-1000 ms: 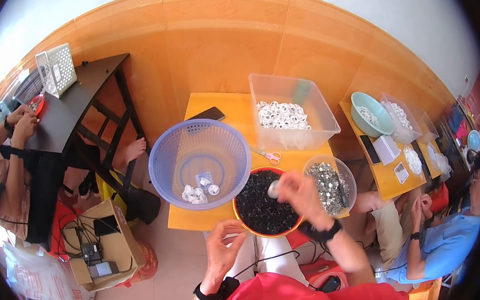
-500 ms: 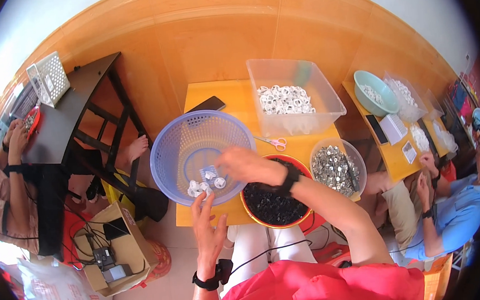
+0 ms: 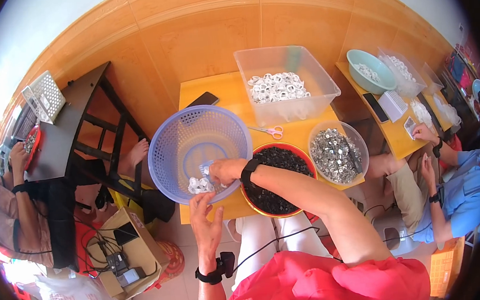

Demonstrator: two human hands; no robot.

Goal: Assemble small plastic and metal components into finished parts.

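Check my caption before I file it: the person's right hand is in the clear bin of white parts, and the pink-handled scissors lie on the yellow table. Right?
Not quite: the head view shows the right hand in the purple basket, not the clear bin. The scissors do lie on the yellow table.

Head-worn fisheye view, facing down

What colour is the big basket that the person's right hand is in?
The basket is pale violet-blue; it shows best in the head view.
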